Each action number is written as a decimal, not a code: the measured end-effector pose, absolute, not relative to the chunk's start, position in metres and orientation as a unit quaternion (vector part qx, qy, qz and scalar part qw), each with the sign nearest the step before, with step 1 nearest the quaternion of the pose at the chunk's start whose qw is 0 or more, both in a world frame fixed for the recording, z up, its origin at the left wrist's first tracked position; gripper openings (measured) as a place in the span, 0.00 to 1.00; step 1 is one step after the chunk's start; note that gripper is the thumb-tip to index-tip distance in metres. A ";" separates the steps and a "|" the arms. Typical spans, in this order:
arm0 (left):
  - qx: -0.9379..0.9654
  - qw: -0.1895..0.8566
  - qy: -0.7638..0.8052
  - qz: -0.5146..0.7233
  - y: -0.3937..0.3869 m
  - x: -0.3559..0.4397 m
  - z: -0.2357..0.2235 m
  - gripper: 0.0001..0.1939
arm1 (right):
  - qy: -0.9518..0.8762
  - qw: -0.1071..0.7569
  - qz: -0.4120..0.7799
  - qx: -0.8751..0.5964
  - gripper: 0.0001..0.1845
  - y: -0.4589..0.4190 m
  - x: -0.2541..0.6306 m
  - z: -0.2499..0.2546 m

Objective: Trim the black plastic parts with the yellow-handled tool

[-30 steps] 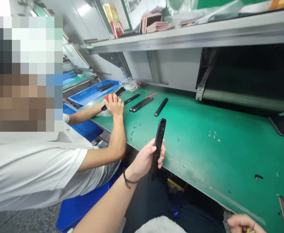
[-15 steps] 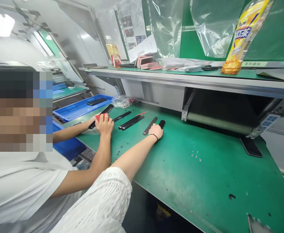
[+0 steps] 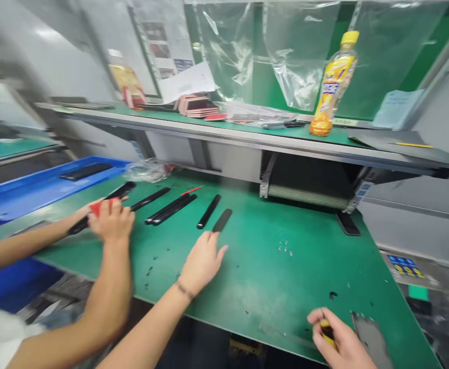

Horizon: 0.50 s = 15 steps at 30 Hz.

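Left hand [image 3: 202, 262] reaching out over green table [image 3: 255, 277], back of hand facing up, thumb standing apart from fingers. Fingers covering near end of black strip [image 3: 222, 220]; fingertips hidden, so cannot tell whether they are gripping it or only hovering. Strip lying flat toward mid-table, far end pointing away and slightly right. Dark wristband [image 3: 185, 290] circling the left wrist.

Right hand [image 3: 337, 338] staying close to the table's near edge, fingers curling around a yellow piece [image 3: 327, 332], mostly hidden in the grasp. Black hook [image 3: 333, 295] lying just beyond that hand; grey plate [image 3: 370, 335] lying just to its right.

Second strip [image 3: 209, 211] lying just left of the first, apart from it. Farther left, strip pair [image 3: 176, 209] lying side by side, red stick [image 3: 192, 190] near their far ends.

Co-worker at left: one hand [image 3: 112, 220] holding red block [image 3: 100, 207] against a long black part [image 3: 122, 190]. Blue tray [image 3: 17, 192] sitting beyond. Phone [image 3: 347, 224] lying near the table's far right; bottle [image 3: 334, 84] standing on the shelf [image 3: 224, 134] above.
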State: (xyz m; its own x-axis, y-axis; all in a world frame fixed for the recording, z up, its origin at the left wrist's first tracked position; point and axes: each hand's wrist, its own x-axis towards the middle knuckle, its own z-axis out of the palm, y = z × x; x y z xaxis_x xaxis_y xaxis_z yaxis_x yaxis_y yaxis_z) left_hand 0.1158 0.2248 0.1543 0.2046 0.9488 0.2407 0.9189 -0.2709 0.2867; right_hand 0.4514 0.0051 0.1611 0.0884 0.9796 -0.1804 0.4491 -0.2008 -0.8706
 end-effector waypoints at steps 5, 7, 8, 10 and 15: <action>0.808 0.064 0.468 0.352 0.126 0.106 0.120 0.11 | -0.646 0.350 0.324 -0.595 0.14 0.043 0.419 0.226; 0.811 0.067 0.441 0.379 0.110 0.108 0.113 0.12 | -0.705 0.419 0.232 -0.522 0.13 0.060 0.414 0.247; 0.808 0.067 0.431 0.395 0.106 0.109 0.111 0.14 | -0.725 0.440 0.183 -0.497 0.13 0.070 0.414 0.256; 0.795 0.068 0.425 0.429 0.107 0.112 0.106 0.14 | -0.744 0.434 0.104 -0.496 0.12 0.096 0.419 0.270; 0.752 0.041 0.504 0.423 0.116 0.122 0.086 0.24 | -0.703 0.277 -0.053 -0.653 0.11 0.203 0.463 0.289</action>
State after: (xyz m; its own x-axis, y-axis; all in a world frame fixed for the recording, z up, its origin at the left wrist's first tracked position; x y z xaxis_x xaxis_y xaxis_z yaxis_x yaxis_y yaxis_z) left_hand 0.1217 0.1155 0.0857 0.1352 0.7923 0.5950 0.7232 -0.4894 0.4873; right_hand 0.4630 0.2026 0.2886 0.0048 0.8891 0.4577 0.9472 0.1426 -0.2870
